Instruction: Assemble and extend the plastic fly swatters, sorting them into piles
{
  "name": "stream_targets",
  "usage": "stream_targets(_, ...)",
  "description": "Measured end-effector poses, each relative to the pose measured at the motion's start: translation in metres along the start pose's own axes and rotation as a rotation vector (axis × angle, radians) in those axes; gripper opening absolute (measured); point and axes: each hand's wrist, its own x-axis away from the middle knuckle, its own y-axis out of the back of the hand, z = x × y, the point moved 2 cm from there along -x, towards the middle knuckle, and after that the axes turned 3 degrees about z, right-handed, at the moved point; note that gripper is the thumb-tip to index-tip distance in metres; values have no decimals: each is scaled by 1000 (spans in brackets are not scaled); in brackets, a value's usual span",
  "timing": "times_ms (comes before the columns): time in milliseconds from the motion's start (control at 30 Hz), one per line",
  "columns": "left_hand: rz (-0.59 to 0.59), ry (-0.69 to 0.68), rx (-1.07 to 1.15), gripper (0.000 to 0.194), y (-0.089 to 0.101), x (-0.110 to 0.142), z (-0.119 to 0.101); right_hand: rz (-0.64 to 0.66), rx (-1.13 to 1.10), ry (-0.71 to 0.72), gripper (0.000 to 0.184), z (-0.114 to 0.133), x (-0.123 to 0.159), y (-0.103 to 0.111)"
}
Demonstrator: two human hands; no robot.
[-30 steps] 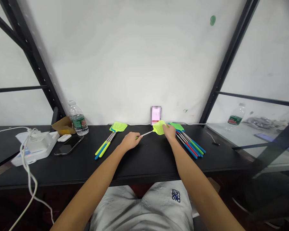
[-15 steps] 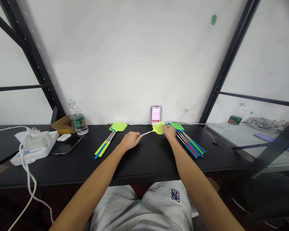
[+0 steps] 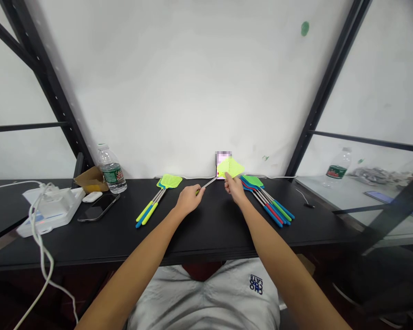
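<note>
My left hand (image 3: 190, 200) is shut around the yellow-green grip of a fly swatter (image 3: 230, 167), whose thin metal shaft runs up and to the right. Its lime mesh head stands tilted above the black table (image 3: 206, 238). The fingertips of my right hand (image 3: 234, 189) reach the lower edge of that head, and I cannot tell whether they grip it. A stack of fly swatters (image 3: 168, 181) with yellow and blue grips lies left of my hands. Another stack (image 3: 266, 201) with blue, red and green grips lies just to the right.
Behind the raised head stands a pixelated pink object (image 3: 223, 158) against the white wall. At the table's left are a water bottle (image 3: 112, 170), a cardboard piece (image 3: 91, 179), a phone (image 3: 98, 207), and a white tray (image 3: 51, 211) tangled with cable. Black metal uprights frame both sides.
The swatter head has risen off the table and tilted upward. My right hand has shifted left and now sits lower on the head, at its edge.
</note>
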Motion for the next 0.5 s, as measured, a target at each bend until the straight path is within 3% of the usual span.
stream_targets(200, 22, -80, 43, 41, -8, 0, -1, 263, 109, 47, 53, -3, 16, -26)
stream_targets(500, 67, -107, 77, 40, -14, -1, -1, 272, -80, -112, 51, -8, 13, -30)
